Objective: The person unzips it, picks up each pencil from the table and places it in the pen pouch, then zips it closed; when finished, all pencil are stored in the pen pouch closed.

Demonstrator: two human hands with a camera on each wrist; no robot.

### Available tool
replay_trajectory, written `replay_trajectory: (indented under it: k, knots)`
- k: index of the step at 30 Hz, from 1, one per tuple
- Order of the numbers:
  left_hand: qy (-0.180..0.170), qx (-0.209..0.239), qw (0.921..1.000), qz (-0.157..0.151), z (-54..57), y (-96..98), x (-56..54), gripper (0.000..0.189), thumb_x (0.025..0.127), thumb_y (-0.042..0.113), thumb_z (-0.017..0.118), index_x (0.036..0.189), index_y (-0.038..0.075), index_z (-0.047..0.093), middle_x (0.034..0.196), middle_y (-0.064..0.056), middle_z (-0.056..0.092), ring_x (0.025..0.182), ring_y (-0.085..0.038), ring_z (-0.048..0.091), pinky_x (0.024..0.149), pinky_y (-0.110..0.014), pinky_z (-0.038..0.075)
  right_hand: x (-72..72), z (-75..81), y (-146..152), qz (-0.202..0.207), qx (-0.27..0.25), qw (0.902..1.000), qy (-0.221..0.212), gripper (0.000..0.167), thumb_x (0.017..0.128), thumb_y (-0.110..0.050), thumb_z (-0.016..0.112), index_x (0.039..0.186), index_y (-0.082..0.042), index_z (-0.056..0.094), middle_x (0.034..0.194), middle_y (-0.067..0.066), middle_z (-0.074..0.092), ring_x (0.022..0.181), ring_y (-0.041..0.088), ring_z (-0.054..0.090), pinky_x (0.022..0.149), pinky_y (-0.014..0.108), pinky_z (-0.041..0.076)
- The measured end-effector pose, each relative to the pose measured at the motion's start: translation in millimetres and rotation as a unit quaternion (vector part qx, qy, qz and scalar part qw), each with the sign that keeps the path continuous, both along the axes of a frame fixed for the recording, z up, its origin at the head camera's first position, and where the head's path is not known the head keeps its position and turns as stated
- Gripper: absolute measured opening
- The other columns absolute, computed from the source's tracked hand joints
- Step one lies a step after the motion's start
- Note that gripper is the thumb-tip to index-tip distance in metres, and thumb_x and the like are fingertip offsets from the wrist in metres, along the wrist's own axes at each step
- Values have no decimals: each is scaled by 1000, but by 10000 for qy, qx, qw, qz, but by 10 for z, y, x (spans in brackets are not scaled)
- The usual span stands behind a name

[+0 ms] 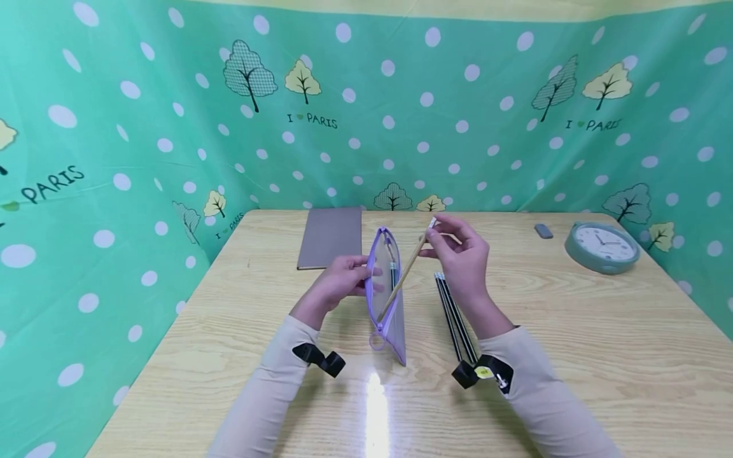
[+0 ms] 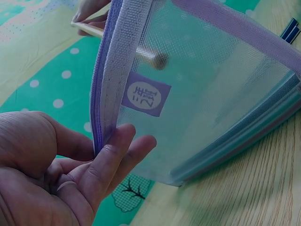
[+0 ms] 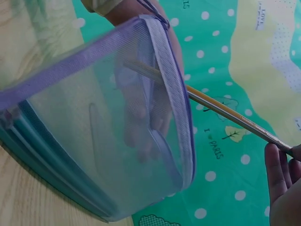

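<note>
My left hand [image 1: 342, 278] pinches the edge of a see-through mesh zip pouch [image 3: 127, 174] with purple trim, its mouth unzipped and turned toward my right hand. With thumb and fingertips, my right hand [image 1: 462, 254] grips a yellow pencil [image 1: 408, 266] near its white-tipped upper end. The pencil slants down through the pouch's mouth, and its lower end shows through the mesh in both wrist views. Dark pencils [image 3: 56, 155] lie along the bottom inside the pouch. On the table beneath my right hand lie several black striped pencils [image 1: 455, 318] with white ends, side by side.
A grey-brown notebook [image 1: 330, 238] lies at the back left of the wooden table [image 1: 240, 381]. At the back right are a small blue-grey block [image 1: 543, 231] and a round green clock [image 1: 604, 248]. A green dotted curtain [image 1: 401, 146] surrounds the table.
</note>
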State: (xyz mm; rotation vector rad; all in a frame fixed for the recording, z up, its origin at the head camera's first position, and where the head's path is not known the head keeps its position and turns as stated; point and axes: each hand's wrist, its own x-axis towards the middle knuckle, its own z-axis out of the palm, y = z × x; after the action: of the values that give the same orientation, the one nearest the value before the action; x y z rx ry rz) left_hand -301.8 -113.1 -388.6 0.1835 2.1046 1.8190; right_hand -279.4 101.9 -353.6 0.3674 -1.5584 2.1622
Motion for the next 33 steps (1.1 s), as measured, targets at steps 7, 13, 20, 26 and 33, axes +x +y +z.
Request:
replay_trajectory:
  k: [7, 13, 20, 26, 33]
  knots:
    - [24, -53, 10000, -38, 0, 6, 2, 41, 107, 2, 46, 147, -10, 48, 133, -29, 64, 104, -36, 75, 85, -35, 65, 25, -24, -26, 76, 399, 9991, -83, 27, 92, 17, 63, 111, -1, 72, 91, 6, 65, 75, 11, 71, 64, 30, 66]
    - [-64, -47, 10000, -50, 5, 10, 2, 41, 108, 4, 46, 147, -8, 49, 135, -28, 64, 107, -37, 74, 87, -36, 65, 40, -9, -4, 547, 1051, 9925, -308, 28, 92, 16, 64, 120, 17, 64, 92, 10, 66, 75, 11, 70, 66, 33, 67]
    - [-80, 21, 9999, -62, 8, 20, 15, 41, 108, 3, 46, 147, -10, 47, 136, -29, 63, 106, -37, 74, 89, -37, 64, 42, -52, -25, 925, 1987, 9742, -540, 28, 94, 12, 65, 121, 18, 64, 97, 21, 64, 72, 13, 70, 67, 36, 67]
    - [-81, 20, 9999, -63, 12, 19, 12, 41, 108, 3, 45, 147, -10, 47, 136, -29, 62, 105, -37, 74, 88, -37, 64, 52, -52, -19, 947, 2190, 9691, -622, 28, 95, 10, 66, 121, 17, 64, 96, 20, 63, 72, 10, 69, 67, 36, 67]
    - [-38, 47, 9999, -86, 10, 15, 8, 43, 108, 1, 44, 148, -12, 45, 137, -30, 61, 106, -38, 74, 89, -37, 64, 48, -54, -1, 989, 2344, 9644, -725, 28, 96, 8, 66, 122, 14, 65, 97, 19, 63, 75, 12, 70, 69, 36, 67]
